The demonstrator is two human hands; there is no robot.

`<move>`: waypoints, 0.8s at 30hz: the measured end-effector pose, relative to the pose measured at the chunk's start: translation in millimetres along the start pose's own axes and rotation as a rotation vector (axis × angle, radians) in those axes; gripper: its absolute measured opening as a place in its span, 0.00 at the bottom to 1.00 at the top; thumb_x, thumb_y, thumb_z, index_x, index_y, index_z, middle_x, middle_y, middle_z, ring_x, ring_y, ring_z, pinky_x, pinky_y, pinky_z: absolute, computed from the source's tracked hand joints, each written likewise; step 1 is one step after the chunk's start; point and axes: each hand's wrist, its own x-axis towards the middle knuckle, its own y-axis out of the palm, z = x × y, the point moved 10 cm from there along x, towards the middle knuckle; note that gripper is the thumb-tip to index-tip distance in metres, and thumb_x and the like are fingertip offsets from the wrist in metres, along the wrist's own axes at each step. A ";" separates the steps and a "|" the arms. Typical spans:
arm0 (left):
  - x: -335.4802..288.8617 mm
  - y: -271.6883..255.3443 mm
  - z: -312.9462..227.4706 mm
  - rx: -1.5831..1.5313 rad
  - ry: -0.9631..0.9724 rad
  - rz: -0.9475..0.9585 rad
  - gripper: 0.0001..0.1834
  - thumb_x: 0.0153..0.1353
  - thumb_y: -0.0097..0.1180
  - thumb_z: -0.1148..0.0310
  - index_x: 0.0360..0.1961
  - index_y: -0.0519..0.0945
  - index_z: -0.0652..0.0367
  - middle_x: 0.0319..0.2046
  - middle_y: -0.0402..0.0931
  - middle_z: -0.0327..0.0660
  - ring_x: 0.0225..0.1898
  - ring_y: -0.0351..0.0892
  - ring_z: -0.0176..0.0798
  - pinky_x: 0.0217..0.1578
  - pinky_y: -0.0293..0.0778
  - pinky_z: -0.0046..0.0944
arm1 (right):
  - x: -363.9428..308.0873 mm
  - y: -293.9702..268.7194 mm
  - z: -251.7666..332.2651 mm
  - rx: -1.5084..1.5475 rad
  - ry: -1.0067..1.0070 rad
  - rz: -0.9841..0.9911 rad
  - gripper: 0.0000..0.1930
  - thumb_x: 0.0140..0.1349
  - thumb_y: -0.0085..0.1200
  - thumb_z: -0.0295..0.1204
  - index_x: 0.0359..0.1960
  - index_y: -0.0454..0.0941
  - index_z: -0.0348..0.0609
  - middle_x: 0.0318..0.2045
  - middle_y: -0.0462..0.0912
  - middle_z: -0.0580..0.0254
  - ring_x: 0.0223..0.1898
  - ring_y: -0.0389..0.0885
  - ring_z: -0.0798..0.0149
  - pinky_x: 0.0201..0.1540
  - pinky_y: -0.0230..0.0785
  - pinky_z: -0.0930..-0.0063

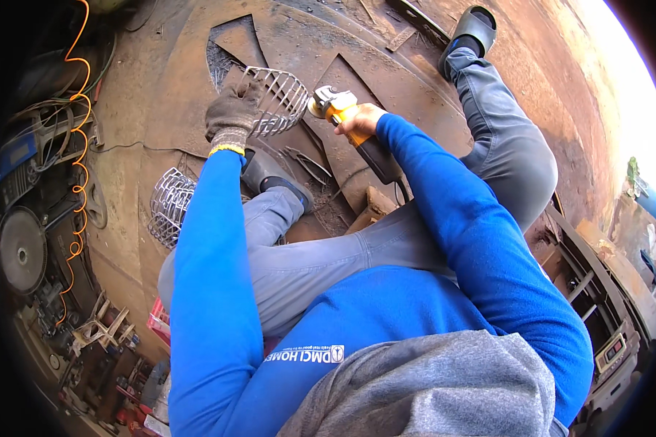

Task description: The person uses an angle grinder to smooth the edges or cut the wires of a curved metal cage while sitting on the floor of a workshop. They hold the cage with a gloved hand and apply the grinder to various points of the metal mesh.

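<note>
My left hand [235, 111], in a dark knitted glove with a yellow cuff edge, is closed on the left side of a curved metal wire basket [283, 100]. The basket is held above the floor, its bars facing right. Bare, my right hand [362, 121] wraps round the yellow and black body of an angle grinder [339, 109]. The grinder's head and disc are close to the basket's right edge; whether they touch I cannot tell. A power cord trails from the grinder's rear end near my thigh.
More wire baskets [172, 206] lie stacked left of my leg. Metal plates [342, 81] and scraps cover the brown floor, with a wood block [374, 207] by my thigh. An orange coiled hose [84, 138] hangs at left beside machinery and a large round disc [22, 249].
</note>
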 end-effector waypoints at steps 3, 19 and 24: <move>-0.9 2.1 -2.6 -0.016 0.004 0.002 0.37 0.57 0.57 0.27 0.45 0.86 0.51 0.41 0.88 0.44 0.43 0.87 0.51 0.46 0.78 0.49 | 5.3 -2.9 -9.4 0.066 0.013 -0.011 0.33 0.44 0.76 0.51 0.49 0.86 0.44 0.45 0.88 0.56 0.46 0.85 0.59 0.53 0.74 0.70; -10.7 -6.1 -12.4 0.043 0.027 -0.040 0.37 0.58 0.57 0.27 0.46 0.86 0.51 0.41 0.88 0.45 0.44 0.86 0.53 0.47 0.78 0.50 | 17.9 5.4 -26.4 -0.035 0.037 0.025 0.34 0.44 0.74 0.52 0.49 0.85 0.41 0.45 0.87 0.53 0.47 0.84 0.57 0.53 0.73 0.67; -10.5 -9.4 -10.8 0.052 0.032 -0.059 0.37 0.58 0.57 0.27 0.46 0.86 0.51 0.41 0.88 0.45 0.44 0.86 0.53 0.47 0.78 0.50 | 8.5 13.2 -3.0 -0.074 -0.079 0.088 0.35 0.43 0.74 0.53 0.50 0.85 0.44 0.46 0.87 0.54 0.47 0.84 0.58 0.53 0.73 0.67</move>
